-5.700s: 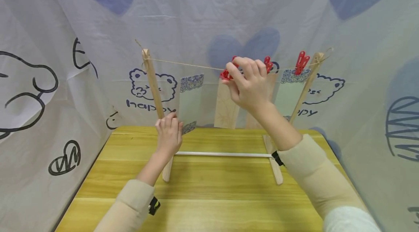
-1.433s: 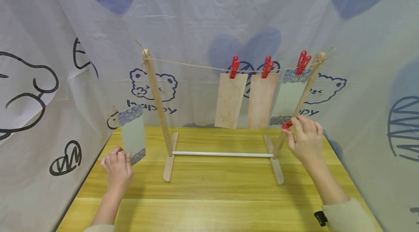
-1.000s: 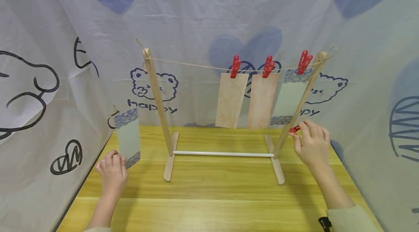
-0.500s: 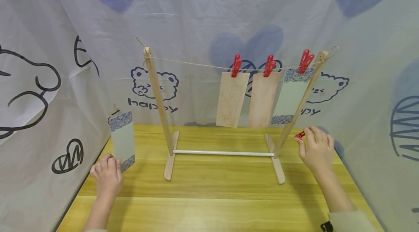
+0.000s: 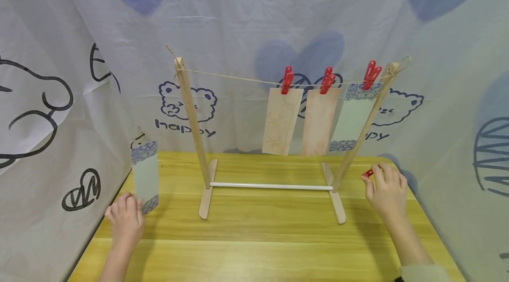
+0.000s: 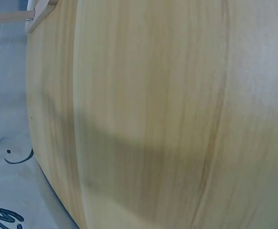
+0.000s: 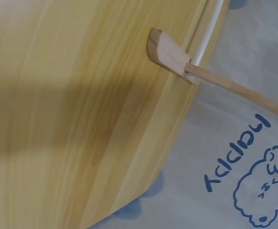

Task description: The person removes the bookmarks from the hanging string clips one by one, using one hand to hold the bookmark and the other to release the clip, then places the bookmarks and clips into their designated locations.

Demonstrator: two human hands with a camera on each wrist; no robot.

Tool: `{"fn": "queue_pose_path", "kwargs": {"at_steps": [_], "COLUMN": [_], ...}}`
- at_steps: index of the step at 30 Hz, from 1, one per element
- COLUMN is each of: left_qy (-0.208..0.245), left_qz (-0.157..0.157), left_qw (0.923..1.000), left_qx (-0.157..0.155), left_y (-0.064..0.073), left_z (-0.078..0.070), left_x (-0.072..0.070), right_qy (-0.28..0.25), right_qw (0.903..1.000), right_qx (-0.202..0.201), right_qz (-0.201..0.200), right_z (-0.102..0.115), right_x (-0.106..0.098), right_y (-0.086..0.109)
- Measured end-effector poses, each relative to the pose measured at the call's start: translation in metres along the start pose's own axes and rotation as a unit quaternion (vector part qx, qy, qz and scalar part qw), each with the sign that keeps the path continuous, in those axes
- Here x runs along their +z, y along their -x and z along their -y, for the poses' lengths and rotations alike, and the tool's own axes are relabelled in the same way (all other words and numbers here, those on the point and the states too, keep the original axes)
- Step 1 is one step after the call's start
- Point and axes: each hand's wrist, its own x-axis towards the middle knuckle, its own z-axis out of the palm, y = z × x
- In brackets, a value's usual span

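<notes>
Left hand (image 5: 126, 220), eight o'clock, pinches a card (image 5: 146, 177) low — unsupported above, it could flop; right hand (image 5: 387, 193), four o'clock, pinches a red clip (image 5: 368, 173) (slackening might drop it).

3 cards (image 5: 321, 123) on string (image 5: 226, 77), above table (image 5: 270, 224)

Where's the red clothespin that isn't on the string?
In the head view, the loose red clothespin is at the right, pinched by the right hand, just right of the right wooden post.

Left hand (image 5: 125, 221) and card (image 5: 145, 176) lower, right hand (image 5: 389, 191) lower
</notes>
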Motion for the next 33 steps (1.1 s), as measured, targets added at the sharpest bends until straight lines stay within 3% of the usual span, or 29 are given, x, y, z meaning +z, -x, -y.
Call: {"fn": "queue_pose_path", "kwargs": {"at_steps": [15, 22, 33], "left_qy": [-0.009, -0.013, -0.019], "left_qz": [0.071, 0.074, 0.096], "left_qw": [0.9964, 0.9959, 0.9930], "left_qx": [-0.047, -0.050, -0.066], "left_y": [0.010, 0.015, 0.019], "left_z": [0.011, 0.017, 0.023], "left_x": [-0.013, -0.013, -0.017], "right_qy": [0.016, 0.019, 0.017], "right_qw": [0.9997, 0.9993, 0.9962], "right_qx": [0.005, 0.017, 0.032], "right_qz": [0.020, 0.026, 0.079], "right_z": [-0.009, -0.012, -0.020], "right_x": [0.005, 0.008, 0.011], "right_y": [0.023, 0.037, 0.060]}}
